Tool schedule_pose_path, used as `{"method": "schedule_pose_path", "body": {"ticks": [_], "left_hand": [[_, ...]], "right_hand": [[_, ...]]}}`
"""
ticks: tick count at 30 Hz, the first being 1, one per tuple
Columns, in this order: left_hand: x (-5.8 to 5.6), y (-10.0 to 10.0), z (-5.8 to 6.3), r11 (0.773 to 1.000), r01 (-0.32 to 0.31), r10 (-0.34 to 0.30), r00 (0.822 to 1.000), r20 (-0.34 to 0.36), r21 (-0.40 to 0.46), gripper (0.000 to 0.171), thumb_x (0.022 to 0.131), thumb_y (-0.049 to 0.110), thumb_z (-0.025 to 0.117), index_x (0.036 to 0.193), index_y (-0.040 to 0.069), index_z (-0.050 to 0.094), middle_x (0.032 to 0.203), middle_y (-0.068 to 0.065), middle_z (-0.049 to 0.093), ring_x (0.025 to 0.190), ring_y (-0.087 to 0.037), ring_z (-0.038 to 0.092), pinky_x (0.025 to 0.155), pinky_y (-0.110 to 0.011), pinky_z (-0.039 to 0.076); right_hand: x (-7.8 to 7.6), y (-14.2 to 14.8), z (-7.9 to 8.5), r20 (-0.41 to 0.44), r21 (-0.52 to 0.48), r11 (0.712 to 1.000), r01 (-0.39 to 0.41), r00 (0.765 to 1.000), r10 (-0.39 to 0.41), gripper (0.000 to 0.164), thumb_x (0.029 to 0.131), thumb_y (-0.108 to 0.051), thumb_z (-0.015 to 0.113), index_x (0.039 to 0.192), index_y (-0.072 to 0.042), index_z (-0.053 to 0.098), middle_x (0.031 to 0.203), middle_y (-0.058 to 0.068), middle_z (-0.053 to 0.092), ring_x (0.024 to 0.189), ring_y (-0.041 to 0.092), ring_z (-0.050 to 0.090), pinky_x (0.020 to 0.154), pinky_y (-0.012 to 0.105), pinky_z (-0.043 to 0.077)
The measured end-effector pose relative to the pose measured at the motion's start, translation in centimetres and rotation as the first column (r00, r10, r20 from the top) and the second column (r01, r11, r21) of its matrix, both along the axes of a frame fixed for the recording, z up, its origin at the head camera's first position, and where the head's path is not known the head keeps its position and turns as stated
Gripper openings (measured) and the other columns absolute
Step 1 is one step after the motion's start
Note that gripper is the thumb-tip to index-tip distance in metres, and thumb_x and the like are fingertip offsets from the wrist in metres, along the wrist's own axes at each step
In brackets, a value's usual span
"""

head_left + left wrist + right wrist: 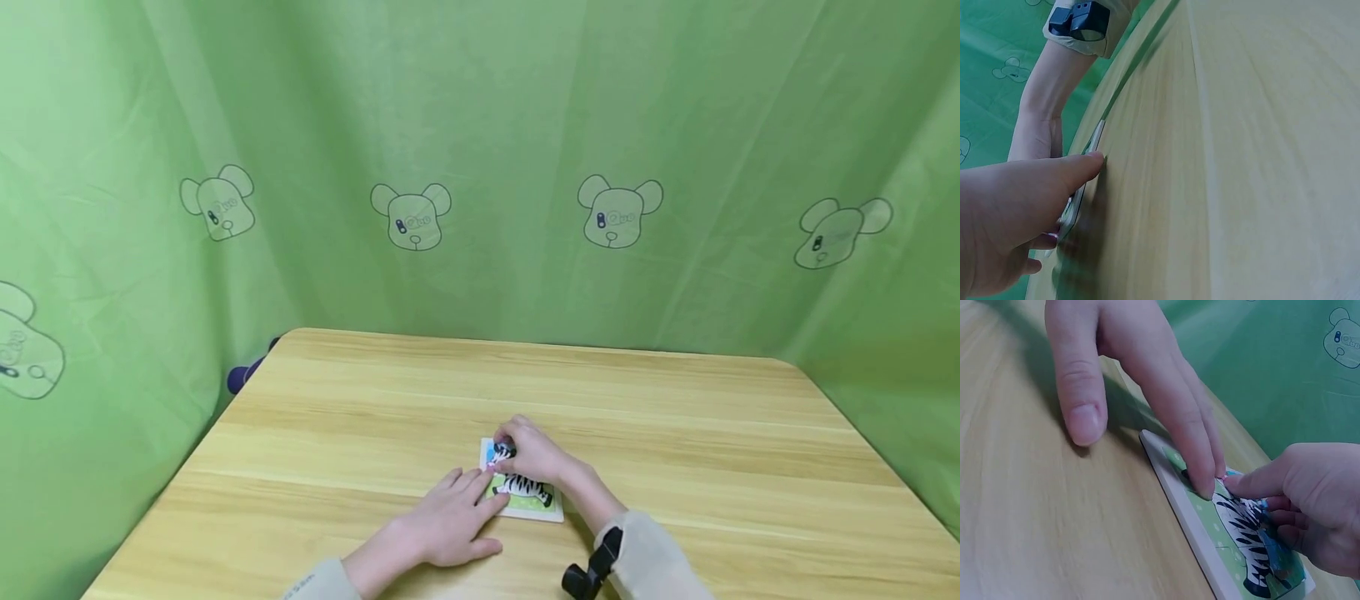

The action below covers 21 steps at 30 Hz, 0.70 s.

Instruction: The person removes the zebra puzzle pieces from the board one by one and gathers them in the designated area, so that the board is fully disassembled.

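Note:
A zebra jigsaw puzzle (528, 504) in a white-edged tray lies flat on the table. My left hand (453, 517) rests at its left side with fingers extended; fingertips touch the picture, while the thumb is spread over the wood. From the right, my right hand (536, 454) reaches over the top left corner, thumb and curled fingers around the puzzle piece (504, 452) with the zebra's head. In the right wrist view, the right thumb (1238, 484) lies near a pink spot, and the striped body shows below. Right fingertips partly hide the head piece's edges.
The light wooden table (360, 392) spreads around the puzzle, with rounded far corners. A green curtain (510, 275) printed with bear heads hangs behind and at both sides. Something purple (238, 379) shows beyond the table's left edge. A black wrist camera (592, 567) sits on the right sleeve.

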State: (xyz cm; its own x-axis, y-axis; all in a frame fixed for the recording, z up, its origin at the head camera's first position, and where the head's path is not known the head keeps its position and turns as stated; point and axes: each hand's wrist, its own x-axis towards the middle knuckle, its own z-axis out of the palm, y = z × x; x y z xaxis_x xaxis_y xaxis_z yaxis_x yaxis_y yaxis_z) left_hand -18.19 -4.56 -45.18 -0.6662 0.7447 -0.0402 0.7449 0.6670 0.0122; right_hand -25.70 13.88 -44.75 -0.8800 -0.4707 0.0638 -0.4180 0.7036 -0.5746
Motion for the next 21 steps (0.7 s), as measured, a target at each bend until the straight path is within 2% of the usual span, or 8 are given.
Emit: {"method": "schedule_pose_path", "body": {"ticks": [4, 8, 11, 14, 21], "left_hand": [[-0.1, 0.1, -0.1, 1.000, 0.001, 0.000, 1.000, -0.008, 0.006, 0.066, 0.090, 0.059, 0.041, 0.143, 0.019, 0.037, 0.149, -0.015, 0.026, 0.135, -0.027, 0.027, 0.108, -0.047, 0.024], [-0.1, 0.1, -0.2, 1.000, 0.002, -0.002, 1.000, -0.013, 0.016, 0.066, 0.090, 0.059, 0.042, 0.142, 0.019, 0.038, 0.148, -0.016, 0.027, 0.135, -0.028, 0.028, 0.108, -0.047, 0.025], [-0.1, 0.0, -0.1, 1.000, 0.001, 0.000, 1.000, -0.008, 0.021, 0.066, 0.090, 0.058, 0.042, 0.142, 0.019, 0.038, 0.148, -0.016, 0.028, 0.135, -0.028, 0.028, 0.108, -0.047, 0.025], [-0.1, 0.0, 0.0, 1.000, 0.001, -0.001, 1.000, -0.005, 0.028, 0.065, 0.090, 0.058, 0.043, 0.142, 0.019, 0.039, 0.148, -0.016, 0.028, 0.135, -0.028, 0.028, 0.108, -0.048, 0.025], [0.1, -0.1, 0.1, 0.999, -0.002, 0.002, 1.000, 0.001, 0.037, 0.066, 0.089, 0.058, 0.044, 0.143, 0.019, 0.038, 0.149, -0.015, 0.027, 0.135, -0.028, 0.027, 0.108, -0.048, 0.025]], "right_hand": [[-0.2, 0.0, -0.4, 0.011, -0.032, 0.999, 0.016, 1.000, -0.015, 0.030, 0.076, -0.010, 0.075, 0.098, -0.004, 0.056, 0.094, 0.004, 0.052, 0.087, 0.017, 0.049, 0.083, 0.039, 0.046], [-0.2, 0.0, -0.7, 0.022, -0.132, 0.990, 0.054, 0.998, -0.052, 0.023, 0.078, -0.004, 0.071, 0.094, -0.006, 0.054, 0.083, 0.001, 0.052, 0.076, 0.015, 0.048, 0.071, 0.030, 0.045], [-0.2, 0.1, -1.1, 0.042, -0.217, 0.971, 0.098, 0.995, -0.091, 0.016, 0.081, -0.001, 0.066, 0.092, -0.007, 0.056, 0.078, -0.001, 0.053, 0.073, 0.014, 0.049, 0.067, 0.026, 0.045], [-0.2, 0.3, -1.2, 0.066, -0.285, 0.948, 0.140, 0.990, -0.126, 0.014, 0.081, -0.001, 0.066, 0.092, -0.007, 0.060, 0.078, -0.002, 0.056, 0.074, 0.013, 0.052, 0.070, 0.027, 0.046], [-0.6, 2.5, -0.3, 0.109, -0.365, 0.894, 0.259, 0.966, -0.235, 0.017, 0.079, -0.001, 0.068, 0.096, -0.005, 0.064, 0.078, 0.000, 0.060, 0.076, 0.015, 0.054, 0.071, 0.029, 0.047]]}}
